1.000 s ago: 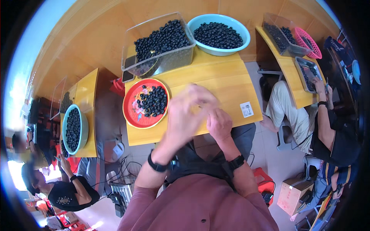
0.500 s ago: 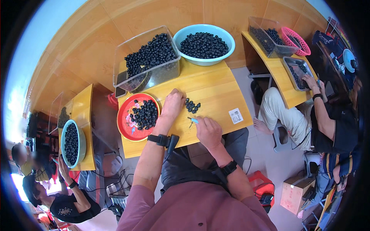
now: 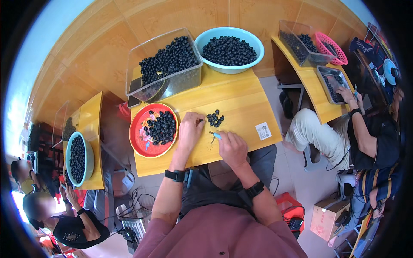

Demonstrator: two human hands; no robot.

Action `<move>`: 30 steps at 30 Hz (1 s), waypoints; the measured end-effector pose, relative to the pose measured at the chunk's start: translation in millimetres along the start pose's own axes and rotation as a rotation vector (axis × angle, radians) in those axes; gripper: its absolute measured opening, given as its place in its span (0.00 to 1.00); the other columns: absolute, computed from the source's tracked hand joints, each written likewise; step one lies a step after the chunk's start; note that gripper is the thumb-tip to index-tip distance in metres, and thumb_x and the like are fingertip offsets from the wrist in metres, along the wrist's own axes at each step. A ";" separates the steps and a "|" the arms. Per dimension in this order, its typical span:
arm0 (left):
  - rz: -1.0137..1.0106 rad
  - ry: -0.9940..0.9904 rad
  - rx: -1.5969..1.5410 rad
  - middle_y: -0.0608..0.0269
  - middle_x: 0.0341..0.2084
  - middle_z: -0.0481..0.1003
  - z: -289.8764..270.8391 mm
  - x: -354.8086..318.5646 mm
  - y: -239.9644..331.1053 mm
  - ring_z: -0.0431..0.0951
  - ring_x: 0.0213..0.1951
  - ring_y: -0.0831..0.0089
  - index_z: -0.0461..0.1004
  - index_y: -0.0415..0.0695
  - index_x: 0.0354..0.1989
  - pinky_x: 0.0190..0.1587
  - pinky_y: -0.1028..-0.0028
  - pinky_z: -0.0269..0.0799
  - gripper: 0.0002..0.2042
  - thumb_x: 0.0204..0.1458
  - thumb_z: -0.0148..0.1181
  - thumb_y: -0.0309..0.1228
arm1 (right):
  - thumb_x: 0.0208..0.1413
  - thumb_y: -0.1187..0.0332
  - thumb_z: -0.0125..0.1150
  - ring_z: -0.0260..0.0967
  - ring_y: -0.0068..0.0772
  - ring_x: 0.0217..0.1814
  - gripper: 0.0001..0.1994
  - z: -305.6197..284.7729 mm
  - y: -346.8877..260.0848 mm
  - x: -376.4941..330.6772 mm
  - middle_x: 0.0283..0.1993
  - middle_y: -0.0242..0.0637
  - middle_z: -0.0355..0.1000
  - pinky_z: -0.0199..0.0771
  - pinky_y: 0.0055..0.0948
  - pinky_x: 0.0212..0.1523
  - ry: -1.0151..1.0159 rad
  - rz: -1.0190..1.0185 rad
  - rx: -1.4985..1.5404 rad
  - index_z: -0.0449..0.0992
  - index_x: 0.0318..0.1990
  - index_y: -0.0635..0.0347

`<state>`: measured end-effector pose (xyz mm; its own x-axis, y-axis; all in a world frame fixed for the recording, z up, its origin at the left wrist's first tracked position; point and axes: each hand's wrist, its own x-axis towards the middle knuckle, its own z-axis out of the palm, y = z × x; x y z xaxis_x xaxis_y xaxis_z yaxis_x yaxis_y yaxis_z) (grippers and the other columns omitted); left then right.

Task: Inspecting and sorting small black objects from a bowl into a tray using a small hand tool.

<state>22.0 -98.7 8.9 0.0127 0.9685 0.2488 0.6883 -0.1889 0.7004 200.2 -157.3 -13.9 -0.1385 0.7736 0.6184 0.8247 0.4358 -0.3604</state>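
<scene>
- The yellow table [image 3: 241, 101] carries everything; all places below are told from it.
- At its far left corner stands a clear plastic bin [image 3: 165, 69] heaped with dark berries; a turquoise bowl [image 3: 229, 49] of the same berries sits at its far edge, right of the bin.
- On its left part lies a red plate [image 3: 138, 139] with a mound of berries.
- The left hand [image 3: 190, 131] rests palm down near the table's middle, fingertips pinched together on one berry just beside the small pile.
- The right hand [image 3: 232, 148] lies at the table's near edge, fingers closed around a small light-blue tool [image 3: 216, 136] whose tip pokes out toward the pile.
- The small pile of berries [image 3: 214, 118] sits at the table's middle, between the plate and a white label [image 3: 263, 130].
</scene>
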 end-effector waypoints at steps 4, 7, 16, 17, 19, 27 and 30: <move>-0.303 0.011 -0.266 0.63 0.38 0.78 3.0 -31.9 3.6 0.79 0.35 0.80 0.81 0.35 0.38 0.41 0.77 0.76 0.07 0.54 0.72 0.23 | 0.55 0.70 0.64 0.72 0.39 0.30 0.07 -1.7 0.8 -0.4 0.28 0.36 0.68 0.73 0.38 0.31 -0.031 0.009 -0.021 0.78 0.41 0.60; -0.298 0.085 -0.487 0.67 0.36 0.77 8.7 -51.0 5.9 0.78 0.37 0.82 0.81 0.34 0.38 0.42 0.80 0.74 0.06 0.55 0.71 0.22 | 0.56 0.70 0.65 0.71 0.38 0.30 0.07 -2.5 0.0 0.6 0.28 0.36 0.68 0.72 0.38 0.30 -0.018 0.005 -0.019 0.78 0.41 0.60; -0.235 0.088 -0.550 0.63 0.38 0.78 19.9 -61.4 1.1 0.80 0.38 0.78 0.80 0.37 0.47 0.42 0.78 0.77 0.12 0.54 0.70 0.19 | 0.53 0.71 0.67 0.72 0.41 0.29 0.10 -2.2 0.8 0.6 0.28 0.36 0.69 0.72 0.39 0.30 -0.032 -0.003 0.012 0.80 0.43 0.58; -0.227 0.066 -0.504 0.64 0.37 0.78 18.6 -61.1 2.8 0.79 0.37 0.80 0.80 0.37 0.47 0.43 0.79 0.76 0.12 0.54 0.69 0.18 | 0.53 0.71 0.67 0.72 0.41 0.29 0.09 -2.7 1.7 0.5 0.28 0.36 0.69 0.72 0.39 0.30 -0.041 -0.018 0.012 0.80 0.42 0.58; -0.201 0.077 -0.494 0.63 0.37 0.79 19.8 -61.9 1.9 0.80 0.36 0.79 0.80 0.38 0.47 0.40 0.78 0.76 0.13 0.53 0.70 0.19 | 0.53 0.71 0.67 0.72 0.41 0.29 0.09 -2.7 2.2 0.2 0.28 0.36 0.69 0.72 0.39 0.29 -0.051 -0.033 0.012 0.80 0.42 0.58; -0.182 0.068 -0.466 0.60 0.36 0.80 20.8 -62.0 0.7 0.82 0.35 0.75 0.81 0.40 0.47 0.38 0.77 0.77 0.15 0.51 0.71 0.20 | 0.56 0.68 0.65 0.72 0.38 0.30 0.08 -3.3 2.0 0.3 0.27 0.35 0.67 0.72 0.39 0.30 -0.095 -0.077 0.012 0.78 0.41 0.59; -0.177 0.070 -0.485 0.61 0.36 0.79 21.8 -62.4 -2.3 0.82 0.36 0.75 0.81 0.40 0.47 0.40 0.77 0.78 0.14 0.51 0.71 0.19 | 0.56 0.68 0.65 0.72 0.38 0.30 0.07 -3.7 1.0 1.3 0.27 0.35 0.67 0.72 0.39 0.30 -0.099 -0.076 0.011 0.78 0.40 0.59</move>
<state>35.4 -155.1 -22.8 -0.1337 0.9823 0.1314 0.2600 -0.0932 0.9611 202.9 -157.6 -10.8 -0.2543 0.7796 0.5723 0.8040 0.4993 -0.3229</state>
